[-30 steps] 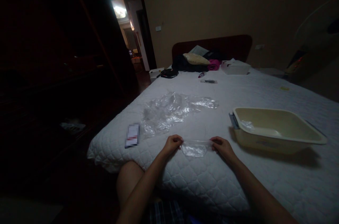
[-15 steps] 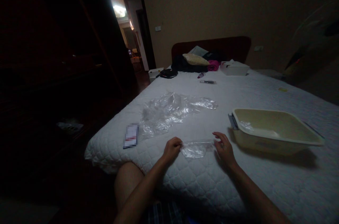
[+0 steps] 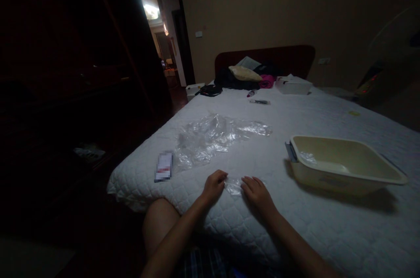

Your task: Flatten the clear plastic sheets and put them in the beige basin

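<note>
A small clear plastic bag (image 3: 233, 186) lies on the white quilted bed between my two hands. Its left end is pinched in the closed fingers of my left hand (image 3: 215, 184). My right hand (image 3: 257, 190) rests palm down over the bag's right part, fingers stretched out and hiding that end. Just beyond the hands, a heap of crumpled clear plastic (image 3: 213, 135) spreads over the quilt. Left of it lies a flat, blurred-out item (image 3: 164, 167), perhaps a phone.
A cream plastic tub (image 3: 348, 181) with grey side handles stands on the bed (image 3: 328, 234) at right. Farther back are a white box (image 3: 293, 86), a slim packaged item (image 3: 260, 102), a black bag (image 3: 211, 90) and piled bedding (image 3: 246, 73) against the headboard (image 3: 265, 54).
My right hand has moved left from the bag's right end and now lies flat over it. My left hand keeps its pinch. The view has shifted slightly.
</note>
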Demonstrator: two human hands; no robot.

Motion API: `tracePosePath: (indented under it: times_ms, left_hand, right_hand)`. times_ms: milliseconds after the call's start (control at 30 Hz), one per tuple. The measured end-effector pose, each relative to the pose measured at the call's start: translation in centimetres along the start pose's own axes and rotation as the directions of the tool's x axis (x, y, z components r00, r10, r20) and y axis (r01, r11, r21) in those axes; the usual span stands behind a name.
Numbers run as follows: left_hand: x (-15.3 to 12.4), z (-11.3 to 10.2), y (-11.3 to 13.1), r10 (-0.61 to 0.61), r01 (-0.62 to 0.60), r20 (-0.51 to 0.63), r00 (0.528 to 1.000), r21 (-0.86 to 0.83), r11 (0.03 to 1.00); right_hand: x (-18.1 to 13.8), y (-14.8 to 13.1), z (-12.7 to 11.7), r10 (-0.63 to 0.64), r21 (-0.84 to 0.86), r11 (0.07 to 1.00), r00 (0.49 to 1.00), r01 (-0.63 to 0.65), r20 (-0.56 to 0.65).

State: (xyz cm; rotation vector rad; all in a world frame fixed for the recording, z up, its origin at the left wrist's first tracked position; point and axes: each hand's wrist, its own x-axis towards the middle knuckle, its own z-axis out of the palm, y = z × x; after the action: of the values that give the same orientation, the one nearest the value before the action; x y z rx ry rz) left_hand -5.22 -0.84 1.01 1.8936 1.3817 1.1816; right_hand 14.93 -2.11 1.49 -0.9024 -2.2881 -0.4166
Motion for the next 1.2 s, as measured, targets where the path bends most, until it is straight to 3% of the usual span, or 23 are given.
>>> tracePosePath:
  times_ms: [200, 333, 500, 567, 667, 833, 1033, 1200]
  left_hand:
    - [-0.3, -0.4, 0.9, 0.037, -0.036, -0.004, 0.999, 0.058, 0.998]
    - [-0.3, -0.8, 0.6, -0.006, 0.006, 0.004, 1.0, 0.085, 0.996]
    - [0.1, -2.7, 0.2, -0.043, 0.039, 0.215, 0.976, 0.024, 0.999]
    - [0.0, -3.6, 0.6, 0.011, -0.007, 0.278, 0.961, -0.013, 1.0]
    - [-0.7, -4.1, 2.1, 0.173, -0.2, 0.222, 0.959, 0.103, 0.974]
    - [-2.3, -2.2, 3.7, 0.309, -0.414, 0.345, 0.886, 0.29, 0.863]
    - [-3.4, -0.4, 1.9, 0.288, -0.437, 0.396, 0.872, 0.365, 0.822]
    - [-3.9, 0.2, 1.6, 0.308, -0.464, 0.396, 0.865, 0.399, 0.791]
  right_hand:
    - [-0.4, -0.5, -0.9, 0.018, 0.085, 0.996, 0.998, -0.024, 0.063]
    - [-0.2, -0.7, -1.4, 0.037, 0.118, 0.992, 0.993, -0.05, 0.115]
    - [-0.7, -0.5, -0.8, 0.023, 0.107, 0.994, 0.992, -0.037, 0.127]
    - [-0.9, -0.4, -0.4, 0.011, 0.094, 0.995, 0.993, -0.022, 0.114]
    - [-1.1, -0.3, 0.0, -0.016, 0.075, 0.997, 0.995, 0.008, 0.103]
    - [-1.3, -0.3, 0.1, -0.023, 0.071, 0.997, 0.992, 0.015, 0.123]
    - [-1.3, -0.6, -0.8, 0.062, 0.121, 0.989, 0.987, -0.081, 0.151]
    - [-0.2, -1.4, -0.7, 0.167, 0.069, 0.983, 0.984, -0.171, 0.066]
